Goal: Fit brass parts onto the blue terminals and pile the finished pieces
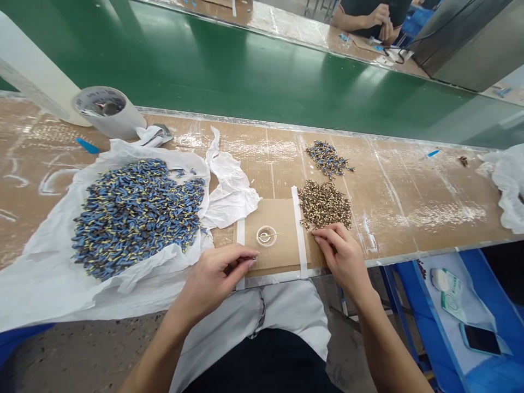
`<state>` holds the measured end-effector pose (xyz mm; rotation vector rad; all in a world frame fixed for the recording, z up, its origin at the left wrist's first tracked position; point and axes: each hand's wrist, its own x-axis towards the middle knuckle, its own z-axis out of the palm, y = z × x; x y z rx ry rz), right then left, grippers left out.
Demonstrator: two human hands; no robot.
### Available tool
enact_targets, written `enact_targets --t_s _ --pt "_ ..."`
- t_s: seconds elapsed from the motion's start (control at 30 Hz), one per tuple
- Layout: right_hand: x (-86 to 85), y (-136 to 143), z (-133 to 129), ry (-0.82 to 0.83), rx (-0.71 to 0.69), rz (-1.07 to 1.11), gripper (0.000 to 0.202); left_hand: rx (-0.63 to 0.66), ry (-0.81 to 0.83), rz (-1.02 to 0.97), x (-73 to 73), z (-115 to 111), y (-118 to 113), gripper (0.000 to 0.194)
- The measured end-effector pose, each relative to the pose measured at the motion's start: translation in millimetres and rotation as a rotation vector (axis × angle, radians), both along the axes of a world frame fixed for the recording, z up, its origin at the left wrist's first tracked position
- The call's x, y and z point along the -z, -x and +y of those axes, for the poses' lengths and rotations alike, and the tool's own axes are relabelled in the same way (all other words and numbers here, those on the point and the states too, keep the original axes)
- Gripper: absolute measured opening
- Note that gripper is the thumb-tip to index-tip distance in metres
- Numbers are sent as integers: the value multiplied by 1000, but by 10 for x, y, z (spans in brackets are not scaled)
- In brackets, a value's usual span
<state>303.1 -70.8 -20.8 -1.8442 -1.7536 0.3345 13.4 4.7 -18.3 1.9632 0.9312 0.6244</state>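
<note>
From the head view, the left hand point(219, 271) pinches a tiny dark piece point(254, 258), blue pile point(139, 218) left of those fingertips, round dish point(261, 242) just ahead; right hand point(344, 254), fingers bunched against the brown pile point(325, 203), whether gripping anything, can't tell!

From the cardboard pad point(284, 254), you have a bare lane of tabletop point(280, 169) behind its far edge, running back between the torn white paper point(231, 191) and the blue-and-brown heap point(327, 158). On the pad, the round clear dish point(266, 236) stands near your left hand point(215, 273). Left of the pad, the broad blue-and-yellow heap point(135, 218) blocks low passes; right of it, beyond the brown heap point(326, 201), you can sweep wide.
</note>
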Motion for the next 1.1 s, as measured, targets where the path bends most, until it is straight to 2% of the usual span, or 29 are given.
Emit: enact_targets --t_s 0.1,0.2,0.33,0.47,0.63,0.77,0.87,0.97,1.1 --pt "-36 -51 -93 28 -13 73 18 -1 -17 -7 21 11 3 14" --pt "-56 -51 -129 51 74 102 14 2 -5 -1 36 16 5 14" --pt "-39 20 -86 57 152 21 12 -5 1 -2 25 7 3 14" --pt "-19 60 -50 27 135 -30 13 -8 8 -14 3 -8 -5 15" --pt "-31 24 -60 35 105 0 15 36 -3 -15 -25 -12 -11 16" --pt "-15 9 -75 53 131 44 16 70 -43 -33 -53 -13 -15 14" --pt "4 31 -102 82 204 206 17 74 -106 -52 -88 -37 -24 12" --pt "-7 137 -145 98 262 490 21 60 -154 -55 -142 -94 -50 12" --pt "-92 437 -192 157 168 841 18 54 -219 -43 -197 -194 -124 12"
